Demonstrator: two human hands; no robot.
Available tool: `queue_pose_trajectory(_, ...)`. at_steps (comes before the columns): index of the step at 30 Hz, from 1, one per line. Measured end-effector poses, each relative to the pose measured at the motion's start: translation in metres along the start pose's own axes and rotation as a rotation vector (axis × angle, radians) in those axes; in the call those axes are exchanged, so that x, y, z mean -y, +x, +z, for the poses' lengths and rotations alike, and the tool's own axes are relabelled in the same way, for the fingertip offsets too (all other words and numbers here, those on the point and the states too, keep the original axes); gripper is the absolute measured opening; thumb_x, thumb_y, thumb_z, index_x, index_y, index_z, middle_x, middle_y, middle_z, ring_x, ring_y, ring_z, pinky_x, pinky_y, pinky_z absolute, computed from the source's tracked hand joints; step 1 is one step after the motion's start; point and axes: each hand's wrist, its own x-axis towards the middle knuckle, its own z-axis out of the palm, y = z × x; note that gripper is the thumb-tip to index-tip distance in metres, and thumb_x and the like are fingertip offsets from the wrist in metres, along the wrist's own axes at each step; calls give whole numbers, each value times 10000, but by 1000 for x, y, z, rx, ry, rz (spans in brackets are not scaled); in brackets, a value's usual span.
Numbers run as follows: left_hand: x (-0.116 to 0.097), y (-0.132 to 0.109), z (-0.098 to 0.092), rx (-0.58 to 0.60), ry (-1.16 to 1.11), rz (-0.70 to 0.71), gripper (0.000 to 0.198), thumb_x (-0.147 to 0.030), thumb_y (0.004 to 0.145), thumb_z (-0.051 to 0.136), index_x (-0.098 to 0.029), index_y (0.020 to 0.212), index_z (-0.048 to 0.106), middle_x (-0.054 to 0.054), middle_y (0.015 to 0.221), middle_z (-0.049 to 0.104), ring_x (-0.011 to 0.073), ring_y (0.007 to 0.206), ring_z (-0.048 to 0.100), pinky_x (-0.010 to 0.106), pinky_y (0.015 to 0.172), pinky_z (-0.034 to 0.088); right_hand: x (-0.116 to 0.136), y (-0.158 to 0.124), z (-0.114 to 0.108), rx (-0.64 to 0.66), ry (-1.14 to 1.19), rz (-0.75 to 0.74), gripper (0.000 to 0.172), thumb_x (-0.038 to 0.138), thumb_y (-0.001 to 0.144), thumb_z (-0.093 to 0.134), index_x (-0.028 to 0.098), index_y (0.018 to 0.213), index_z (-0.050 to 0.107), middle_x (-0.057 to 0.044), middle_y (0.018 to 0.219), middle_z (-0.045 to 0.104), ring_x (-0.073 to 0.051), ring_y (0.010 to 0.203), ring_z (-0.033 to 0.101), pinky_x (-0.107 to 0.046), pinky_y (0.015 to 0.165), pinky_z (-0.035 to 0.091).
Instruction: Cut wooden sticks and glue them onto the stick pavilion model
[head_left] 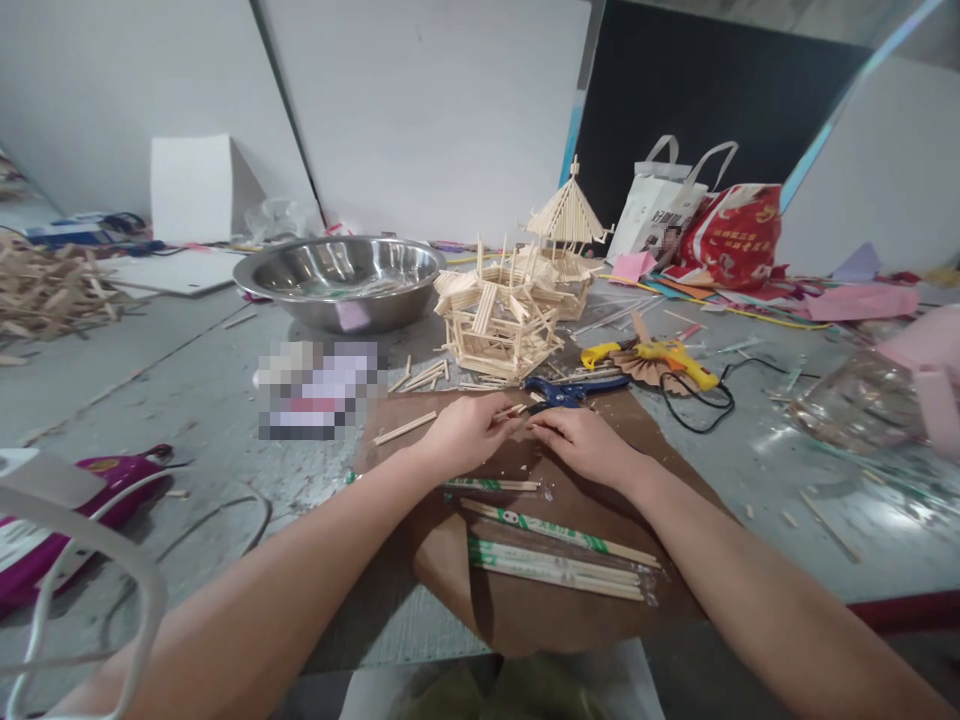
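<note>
My left hand (469, 437) has its fingers pinched around a short piece of wooden stick (514, 411), its tip showing past the thumb. Close on its right, my right hand (581, 440) has fingers drawn together; what they hold, if anything, is hidden. Just beyond both hands lies a blue-handled cutting tool (562, 391), its dark jaws partly covered. Brown paper (502, 625) is spread under my hands. On it rest paper-wrapped chopsticks (559, 535) and a loose stick (405, 428).
Ahead stands a hexagonal stick model (499, 320), with a roofed stick tower (571, 215) behind. A steel basin (337, 285) is at back left, a yellow glue gun (679, 362) with black cord at right. A purple device (82, 530) and white cable sit front left; a clear jar (847, 405) stands right.
</note>
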Motion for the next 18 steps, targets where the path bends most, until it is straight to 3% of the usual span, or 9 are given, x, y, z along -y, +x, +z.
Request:
queue_pose_trajectory(7, -5, -2, -1, 28, 27, 19, 263, -361, 751, 376, -185, 675, 555, -2, 564, 531, 103, 511, 454, 197, 475, 267, 0, 0, 4, -5, 48, -31, 258, 266, 809, 350, 212, 946, 561, -18, 909, 620, -136, 824, 550, -240, 710, 385)
queue_pose_trajectory(13, -2, -3, -4, -14, 69, 21, 292, -378, 762, 353, -191, 667, 557, 5, 583, 543, 112, 538, 474, 205, 487, 281, 1, -1, 0, -54, 12, 67, 242, 324, 795, 371, 217, 874, 573, -11, 811, 630, -139, 749, 559, -243, 667, 388)
queue_pose_trajectory(18, 5, -1, -4, -39, 220, -101, 325, -410, 771, 310, -206, 725, 559, 25, 644, 586, 143, 602, 523, 221, 522, 317, -1, 0, -1, -101, -22, 137, 239, 344, 781, 383, 217, 847, 574, -12, 809, 634, -146, 720, 559, -239, 624, 385)
